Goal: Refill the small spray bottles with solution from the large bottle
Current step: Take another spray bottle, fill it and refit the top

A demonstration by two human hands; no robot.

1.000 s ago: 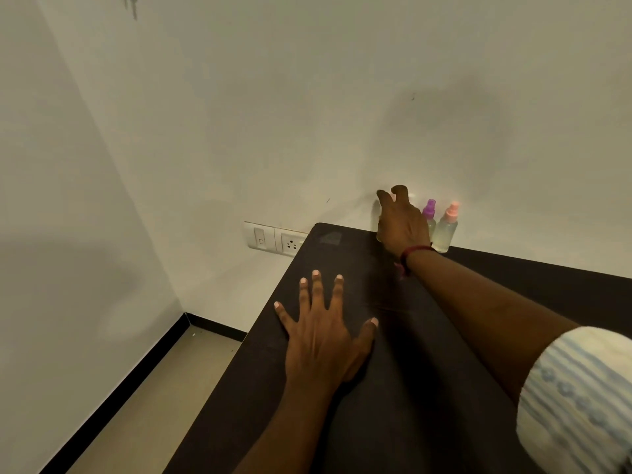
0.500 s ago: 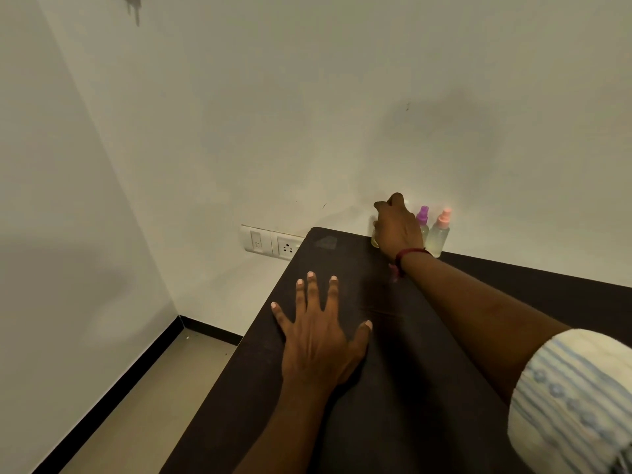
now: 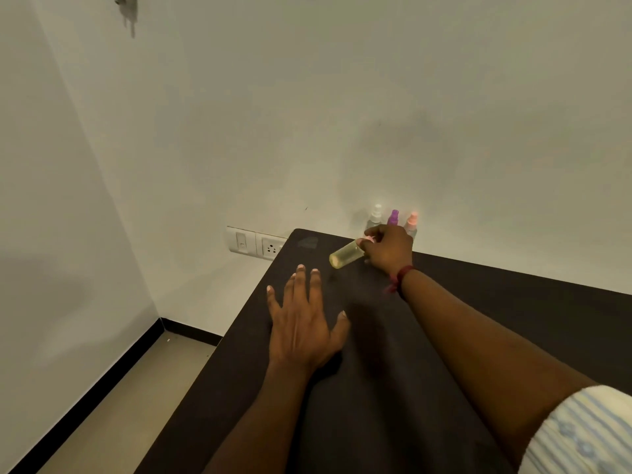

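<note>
The pale wall point(image 3: 307, 114) is filling the upper part of the frame, and the dark counter point(image 3: 513, 319) is running from the lower middle out to the right edge. A strip of floor point(image 3: 136, 388) is showing at lower left. My left hand point(image 3: 304, 323) is lying flat on the counter at centre, palm down, its fingers point(image 3: 300, 285) straight and spread, holding nothing. My right hand point(image 3: 390, 249), above and to the right of it, is gripping the top end of a yellowish bottle point(image 3: 346, 255) with curled fingers. The bottle is tipping almost level, its long axis slanting and its base pointing toward the lower left of the frame; I cannot tell whether it is touching the counter. A socket plate point(image 3: 256, 242) is sitting on the wall left of the counter's far corner. Behind my right hand, against the wall, three small spray bottles are standing upright in a row: white-capped point(image 3: 376, 213), purple-capped point(image 3: 393, 217), pink-capped point(image 3: 412, 220).
</note>
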